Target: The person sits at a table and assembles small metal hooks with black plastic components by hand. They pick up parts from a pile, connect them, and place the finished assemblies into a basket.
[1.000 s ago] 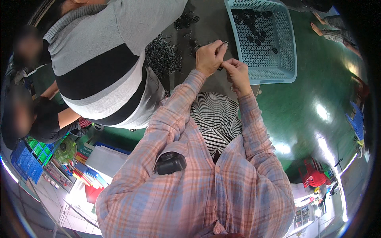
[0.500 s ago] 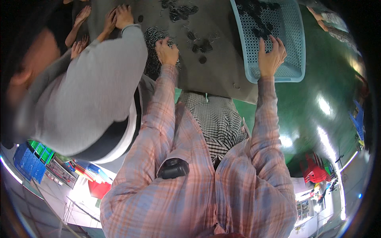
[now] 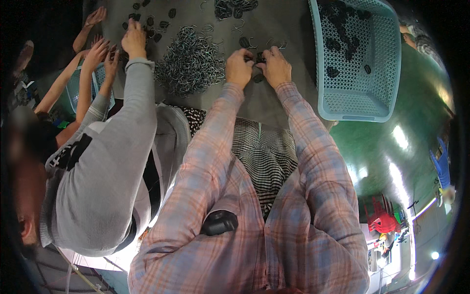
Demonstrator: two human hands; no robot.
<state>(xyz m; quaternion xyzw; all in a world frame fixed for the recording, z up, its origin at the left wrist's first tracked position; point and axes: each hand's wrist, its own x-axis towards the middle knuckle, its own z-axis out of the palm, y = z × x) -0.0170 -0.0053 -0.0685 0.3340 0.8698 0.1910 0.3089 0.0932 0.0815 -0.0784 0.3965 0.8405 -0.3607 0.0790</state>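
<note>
Where a co-worker's grey sleeve (image 3: 138, 93) crosses the left side, thin metal hooks (image 3: 188, 61) lie just beyond: a tangled heap, glinting, curved. Probably light, stiff, smooth, apt to snag on one another; best lifted singly, by the middle of the bend. Next, left hand (image 3: 238, 67): fingers curled, thumb turned inward; whether it pinches anything, cannot tell. Between and just below the hands, small dark pieces (image 3: 258, 78) on the table, rounded oval; likely rigid and light, little risk of breaking. Thumb and forefinger across the narrow sides should serve. Right hand (image 3: 275, 66): fingers bent, knuckles up, its grip hidden also. Grey table (image 3: 293, 24) flat, dull. Far right, pale blue basket (image 3: 355, 118), perforated lattice walls, probably plastic with some give; more dark pieces strewn inside.
</note>
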